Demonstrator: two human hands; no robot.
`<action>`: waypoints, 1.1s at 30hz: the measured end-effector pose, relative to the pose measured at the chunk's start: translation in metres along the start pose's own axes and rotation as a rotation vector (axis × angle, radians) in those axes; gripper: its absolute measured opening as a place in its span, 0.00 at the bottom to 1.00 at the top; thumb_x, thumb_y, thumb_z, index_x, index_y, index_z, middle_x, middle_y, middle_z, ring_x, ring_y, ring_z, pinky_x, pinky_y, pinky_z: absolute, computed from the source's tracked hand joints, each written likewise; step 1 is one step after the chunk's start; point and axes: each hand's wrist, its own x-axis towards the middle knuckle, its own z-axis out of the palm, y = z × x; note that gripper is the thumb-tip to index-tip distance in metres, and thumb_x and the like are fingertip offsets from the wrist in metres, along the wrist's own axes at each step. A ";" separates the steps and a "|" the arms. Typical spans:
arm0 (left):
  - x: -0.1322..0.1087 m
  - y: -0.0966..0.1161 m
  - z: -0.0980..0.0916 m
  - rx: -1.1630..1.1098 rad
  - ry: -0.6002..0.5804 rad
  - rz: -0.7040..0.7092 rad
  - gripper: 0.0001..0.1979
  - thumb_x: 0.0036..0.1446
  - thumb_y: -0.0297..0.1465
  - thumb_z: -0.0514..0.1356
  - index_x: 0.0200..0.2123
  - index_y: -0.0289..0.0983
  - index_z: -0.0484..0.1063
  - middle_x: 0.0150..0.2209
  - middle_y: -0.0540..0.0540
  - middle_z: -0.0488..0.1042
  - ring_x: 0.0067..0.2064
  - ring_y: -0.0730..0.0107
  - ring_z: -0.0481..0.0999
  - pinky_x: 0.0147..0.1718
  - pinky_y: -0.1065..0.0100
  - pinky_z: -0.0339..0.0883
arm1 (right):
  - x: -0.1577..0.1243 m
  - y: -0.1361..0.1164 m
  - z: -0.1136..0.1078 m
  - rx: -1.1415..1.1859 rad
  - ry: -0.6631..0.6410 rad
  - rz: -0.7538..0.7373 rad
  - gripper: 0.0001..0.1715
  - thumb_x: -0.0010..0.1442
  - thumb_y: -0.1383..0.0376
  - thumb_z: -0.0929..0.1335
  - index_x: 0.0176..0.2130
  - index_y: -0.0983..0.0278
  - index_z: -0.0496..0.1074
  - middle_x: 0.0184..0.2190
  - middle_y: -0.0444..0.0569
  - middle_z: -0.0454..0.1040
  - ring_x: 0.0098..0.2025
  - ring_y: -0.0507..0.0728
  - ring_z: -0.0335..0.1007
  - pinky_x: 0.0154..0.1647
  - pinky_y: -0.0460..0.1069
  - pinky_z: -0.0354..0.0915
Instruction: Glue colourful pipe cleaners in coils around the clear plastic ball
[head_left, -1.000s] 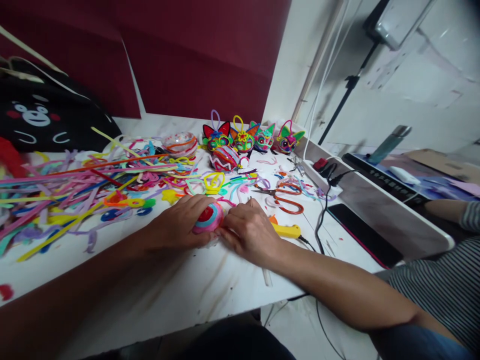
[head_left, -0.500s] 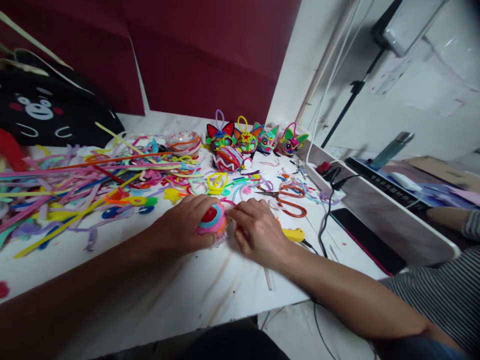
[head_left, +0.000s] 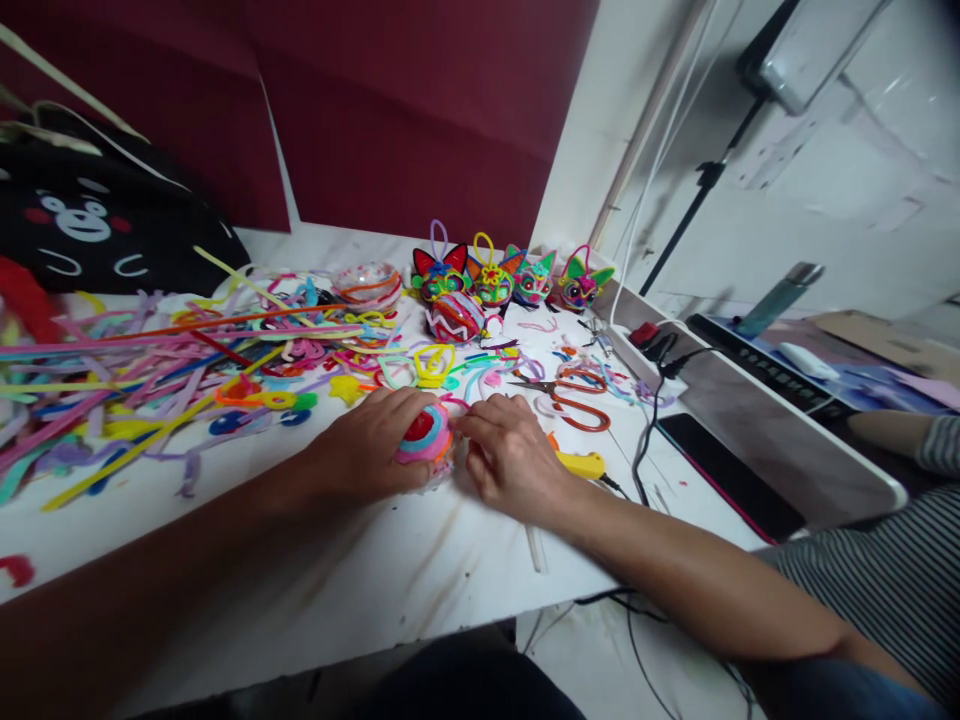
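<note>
A round ball (head_left: 426, 436) wrapped in pink, blue, red and orange strips is near the table's middle. My left hand (head_left: 375, 440) is wrapped round its left side, thumb low on the ball. At its right edge, my right hand (head_left: 510, 455) pinches a thin pink strip (head_left: 456, 402) that runs along the top of the ball. Right of my right hand lies a yellow tool (head_left: 583, 464) with a black cord. Orange-handled scissors (head_left: 577, 400) rest open beyond it.
Coloured fuzzy strips (head_left: 172, 390) cover the table's left. Behind stand several decorated balls with ears (head_left: 493, 282) and a striped ball (head_left: 456, 318). A black phone (head_left: 727, 478), cables and a low partition (head_left: 795, 455) are at the right, beside a person in a striped top (head_left: 885, 580).
Both hands keep their hold, with the right hand's fingers shifted only slightly. The whole view has moved a little.
</note>
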 end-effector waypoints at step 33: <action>-0.002 0.003 -0.018 -0.087 -0.140 0.009 0.31 0.58 0.44 0.58 0.61 0.35 0.62 0.60 0.35 0.71 0.61 0.43 0.70 0.59 0.50 0.64 | -0.004 -0.001 0.006 0.047 0.094 -0.047 0.11 0.68 0.60 0.68 0.41 0.65 0.76 0.37 0.52 0.80 0.43 0.61 0.71 0.44 0.55 0.57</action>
